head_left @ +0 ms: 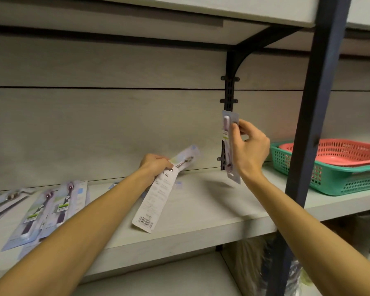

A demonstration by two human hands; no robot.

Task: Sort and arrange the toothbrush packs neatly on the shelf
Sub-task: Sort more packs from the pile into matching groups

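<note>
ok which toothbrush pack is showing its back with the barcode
The pack in the left hand, white printed back facing the camera; the others show their fronts.

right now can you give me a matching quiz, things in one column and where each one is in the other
Things:
1. pack with the barcode
2. upright pack
3. loose packs
4. red basket

Places:
A. nested in the green basket
B. lying on the shelf at far left
C. in the left hand
D. in the right hand

Pairs: 1-C, 2-D, 3-B, 4-A

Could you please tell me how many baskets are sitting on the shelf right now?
2: a green basket at the right end of the shelf, and a red basket nested inside it.
</note>
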